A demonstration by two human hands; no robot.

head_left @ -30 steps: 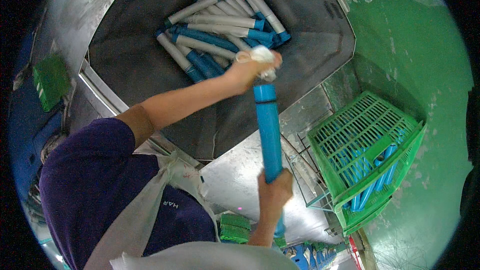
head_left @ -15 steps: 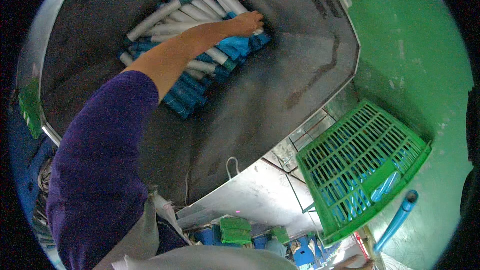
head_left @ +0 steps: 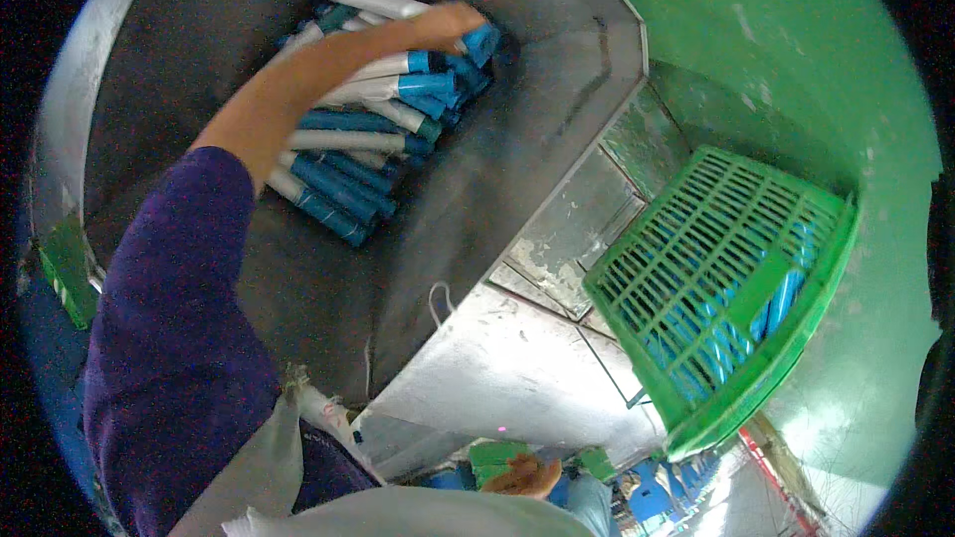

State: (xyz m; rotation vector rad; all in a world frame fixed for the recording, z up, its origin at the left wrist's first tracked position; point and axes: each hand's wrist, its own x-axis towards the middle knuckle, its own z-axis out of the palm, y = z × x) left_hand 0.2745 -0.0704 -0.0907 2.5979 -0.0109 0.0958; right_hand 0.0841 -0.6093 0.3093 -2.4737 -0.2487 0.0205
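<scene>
My left hand reaches into a big dark grey bin, its fingers curled over a white tube with a blue end at the upper right of a pile. That pile is made of white tubes with blue ends and darker blue tubes, lying close together at different angles. My forearm hides part of them. At the lower edge, another bare hand, apparently my right, shows small and blurred; its forearm is hidden, and I cannot make out its grip.
To the right, a green slatted plastic basket leans tilted, with bright blue tubes inside. The bin's pale rim runs between pile and basket. A white wire hook hangs on it. Green crates stand at the bottom.
My left hand has moved left and slightly up in the view; the long white tube at the top has shifted. The loose blue tube below the basket is gone from sight.
</scene>
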